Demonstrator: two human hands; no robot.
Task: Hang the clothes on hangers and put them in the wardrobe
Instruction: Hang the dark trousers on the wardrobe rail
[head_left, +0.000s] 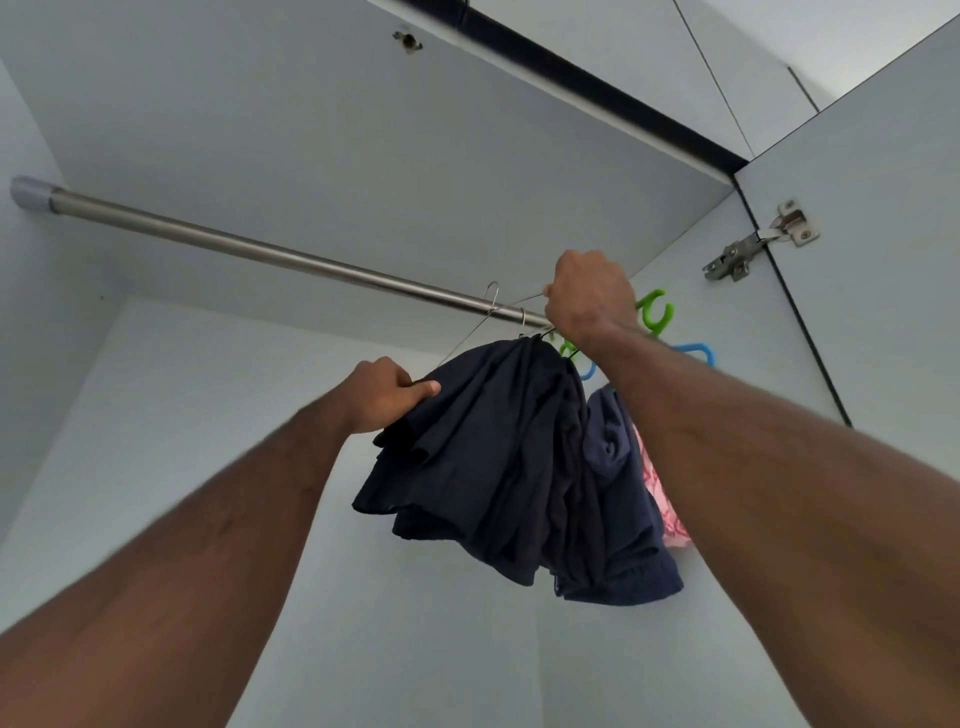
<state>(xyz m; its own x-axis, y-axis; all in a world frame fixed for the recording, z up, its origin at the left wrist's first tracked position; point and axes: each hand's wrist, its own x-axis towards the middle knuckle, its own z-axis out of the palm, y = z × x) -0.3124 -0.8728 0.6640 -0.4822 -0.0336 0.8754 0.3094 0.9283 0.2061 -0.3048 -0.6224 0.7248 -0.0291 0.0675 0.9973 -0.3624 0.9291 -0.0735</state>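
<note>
Your right hand (589, 299) is clenched at the wardrobe rod (270, 254), hiding the rod's right end and most of the wire hanger (480, 314) it grips; only one hook and thin wires show left of your fist. The green hanger (657, 312) and blue hanger (698, 352) peek out behind your wrist. The dark navy garment (488, 457) hangs bunched just below the rod, your left hand (387, 392) pinching its upper left edge. A pink cloth (665, 509) is mostly covered.
</note>
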